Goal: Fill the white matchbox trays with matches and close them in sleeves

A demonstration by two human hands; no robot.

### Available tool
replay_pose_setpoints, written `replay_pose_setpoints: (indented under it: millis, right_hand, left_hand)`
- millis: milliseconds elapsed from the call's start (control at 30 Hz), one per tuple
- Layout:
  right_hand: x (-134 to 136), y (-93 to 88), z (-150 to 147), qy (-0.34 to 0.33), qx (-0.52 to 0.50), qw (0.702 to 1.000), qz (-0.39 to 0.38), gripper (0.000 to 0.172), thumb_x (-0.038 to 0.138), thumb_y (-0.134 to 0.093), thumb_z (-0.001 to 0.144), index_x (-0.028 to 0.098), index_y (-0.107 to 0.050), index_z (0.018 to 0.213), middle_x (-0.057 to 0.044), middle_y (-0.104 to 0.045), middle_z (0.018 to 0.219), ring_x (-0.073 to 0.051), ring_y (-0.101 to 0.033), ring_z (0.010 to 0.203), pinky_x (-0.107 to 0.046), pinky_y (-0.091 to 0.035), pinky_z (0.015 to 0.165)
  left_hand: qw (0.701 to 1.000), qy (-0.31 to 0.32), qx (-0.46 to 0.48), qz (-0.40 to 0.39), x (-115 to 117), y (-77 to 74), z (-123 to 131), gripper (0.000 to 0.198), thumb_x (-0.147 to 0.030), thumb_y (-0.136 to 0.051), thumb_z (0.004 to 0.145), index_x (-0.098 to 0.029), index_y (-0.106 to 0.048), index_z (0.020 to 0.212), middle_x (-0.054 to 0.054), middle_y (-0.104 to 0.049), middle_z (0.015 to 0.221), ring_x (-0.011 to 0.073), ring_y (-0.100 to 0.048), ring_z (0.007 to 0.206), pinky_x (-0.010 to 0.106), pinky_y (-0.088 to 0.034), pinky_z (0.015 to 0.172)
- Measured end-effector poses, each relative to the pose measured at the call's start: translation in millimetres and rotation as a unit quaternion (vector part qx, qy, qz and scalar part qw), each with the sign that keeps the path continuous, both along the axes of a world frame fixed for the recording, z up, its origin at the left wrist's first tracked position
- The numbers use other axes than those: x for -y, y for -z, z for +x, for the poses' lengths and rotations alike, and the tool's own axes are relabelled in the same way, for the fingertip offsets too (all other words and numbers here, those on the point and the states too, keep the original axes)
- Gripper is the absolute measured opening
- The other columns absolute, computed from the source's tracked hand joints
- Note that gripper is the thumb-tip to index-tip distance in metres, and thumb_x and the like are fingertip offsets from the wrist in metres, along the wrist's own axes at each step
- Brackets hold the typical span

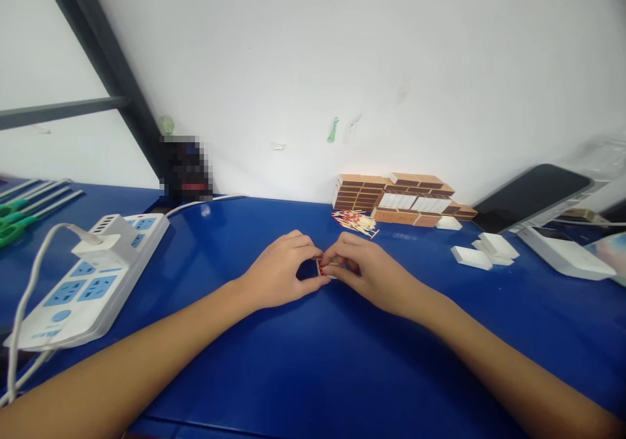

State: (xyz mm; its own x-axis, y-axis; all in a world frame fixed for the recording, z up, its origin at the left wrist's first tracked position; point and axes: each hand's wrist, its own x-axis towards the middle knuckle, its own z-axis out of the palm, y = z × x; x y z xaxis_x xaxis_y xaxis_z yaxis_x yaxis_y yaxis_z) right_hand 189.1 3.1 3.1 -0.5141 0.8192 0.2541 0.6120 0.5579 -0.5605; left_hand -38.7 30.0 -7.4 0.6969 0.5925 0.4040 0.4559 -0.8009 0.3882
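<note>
My left hand (282, 269) and my right hand (366, 268) meet at the middle of the blue table (313, 361), fingers curled and pinched together. Between the fingertips sits a small bundle of red-tipped matches (323, 269), gripped from both sides; whether a box tray lies under them is hidden. Just beyond my hands lies a loose pile of matches (355, 221). Behind it, stacked matchboxes (396, 197) line the wall.
A white power strip (92, 276) with a plugged charger lies at the left, green-handled tools (24, 207) beyond it. Small white trays (484, 251) lie at the right, near a white box (565, 253) and a dark phone (531, 194) leaning there.
</note>
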Motion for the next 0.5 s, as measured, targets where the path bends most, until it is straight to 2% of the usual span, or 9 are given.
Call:
replay_pose_setpoints:
  millis: [100,300,500]
  right_hand:
    - [1.1,2.0,-2.5,-0.018,-0.002,1.0,-0.006,0.012,0.025,-0.058,0.103,0.025,-0.07,0.101,-0.002,-0.06,0.094,-0.013,-0.057,0.073,-0.028,-0.045,0.066]
    - [0.6,4.6,-1.3,0.001,0.022,1.0,0.002,0.011,0.027,-0.06,0.102,0.023,-0.068,0.096,-0.002,-0.06,0.093,-0.013,-0.057,0.072,-0.028,-0.045,0.065]
    - [0.6,-3.4,-0.7,0.01,0.041,0.999,0.009,0.013,0.029,-0.059,0.102,0.023,-0.068,0.094,-0.004,-0.064,0.095,-0.016,-0.06,0.077,-0.03,-0.046,0.069]
  left_hand:
    - [1.0,0.006,-0.007,0.001,0.5,-0.7,0.7,0.019,-0.037,-0.071,0.094,-0.019,-0.071,0.098,0.005,-0.07,0.095,0.0226,-0.06,0.096,0.038,-0.051,0.088]
    - [1.0,0.013,0.0,0.003,1.1,-0.8,1.0,0.019,-0.038,-0.072,0.094,-0.02,-0.072,0.102,0.005,-0.072,0.096,0.0225,-0.061,0.096,0.039,-0.051,0.089]
    - [1.0,0.009,0.0,0.007,1.1,-0.6,1.0,0.021,-0.039,-0.072,0.094,-0.019,-0.072,0.103,0.005,-0.072,0.099,0.0222,-0.062,0.097,0.039,-0.052,0.09]
